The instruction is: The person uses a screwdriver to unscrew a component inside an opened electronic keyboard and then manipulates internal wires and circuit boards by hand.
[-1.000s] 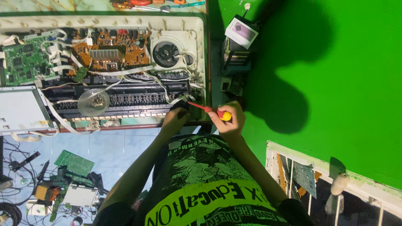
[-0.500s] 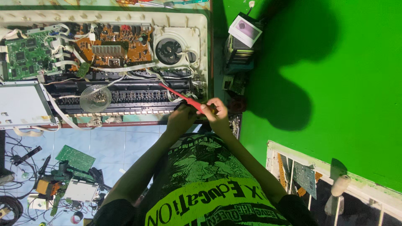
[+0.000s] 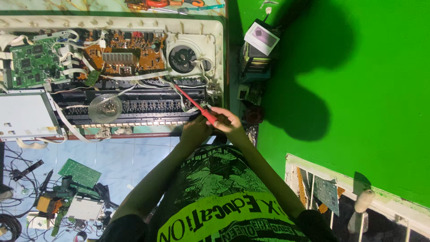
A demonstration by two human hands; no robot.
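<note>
Gripping red screwdriver [image 3: 197,104] handle with right hand [image 3: 227,123], fingers closed; shaft angling from handle toward speaker [image 3: 182,57]; left hand [image 3: 195,131] just beside handle, grip hidden.

The scene is brightly and evenly lit, with strong, saturated colour. On the green wall [image 3: 358,89] lies a large dark shadow [image 3: 309,67] with soft edges, so the light comes from the opposite side. The clear bowl [image 3: 105,108] shows a pale sheen. Circuit boards [image 3: 33,65] are sharp at the middle; the cluttered floor [image 3: 53,197] at the lower left corner is dimmer and slightly soft. Straight edges bow a little near the frame's border.
</note>
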